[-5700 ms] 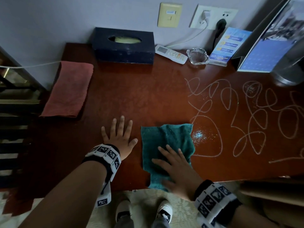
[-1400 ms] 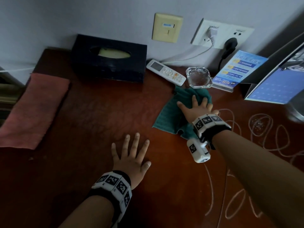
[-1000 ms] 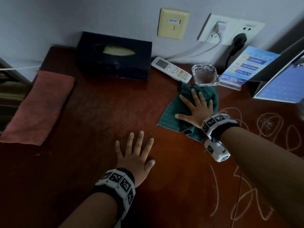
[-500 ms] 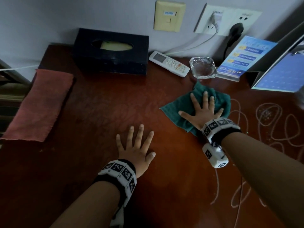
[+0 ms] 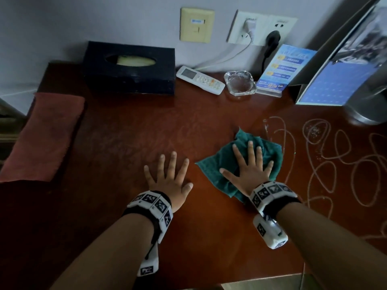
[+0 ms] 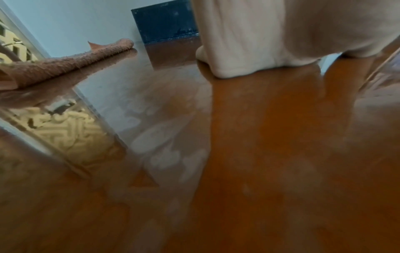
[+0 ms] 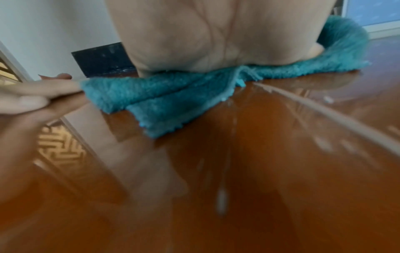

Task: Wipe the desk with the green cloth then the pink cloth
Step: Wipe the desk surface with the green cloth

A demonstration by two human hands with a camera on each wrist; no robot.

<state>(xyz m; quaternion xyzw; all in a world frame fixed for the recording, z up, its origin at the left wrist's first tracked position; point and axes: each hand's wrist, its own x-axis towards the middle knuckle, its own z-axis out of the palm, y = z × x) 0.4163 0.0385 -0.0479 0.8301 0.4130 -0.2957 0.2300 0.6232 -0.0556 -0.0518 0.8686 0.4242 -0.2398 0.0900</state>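
The green cloth (image 5: 219,164) lies crumpled on the red-brown desk (image 5: 146,126), right of centre. My right hand (image 5: 250,164) presses flat on it with straight, spread fingers; the right wrist view shows my palm (image 7: 194,34) on the cloth (image 7: 164,95). Just left of the cloth, my left hand (image 5: 168,174) rests flat on the bare wood, fingers spread. The pink cloth (image 5: 41,135) lies folded along the desk's left edge, also seen as the pink cloth (image 6: 54,68) in the left wrist view. White chalk scribbles (image 5: 335,160) cover the desk to the right of the green cloth.
Along the back wall stand a dark tissue box (image 5: 129,68), a white remote (image 5: 200,79), a glass ashtray (image 5: 239,82), a blue leaflet stand (image 5: 282,70) and a calendar (image 5: 335,80). A metal base (image 5: 368,109) sits at the far right. Cables (image 5: 226,57) run from the wall sockets.
My right hand has dragged the green cloth from beside the ashtray back toward me, wiping away scribbles along its path. The left hand has stayed flat in place.
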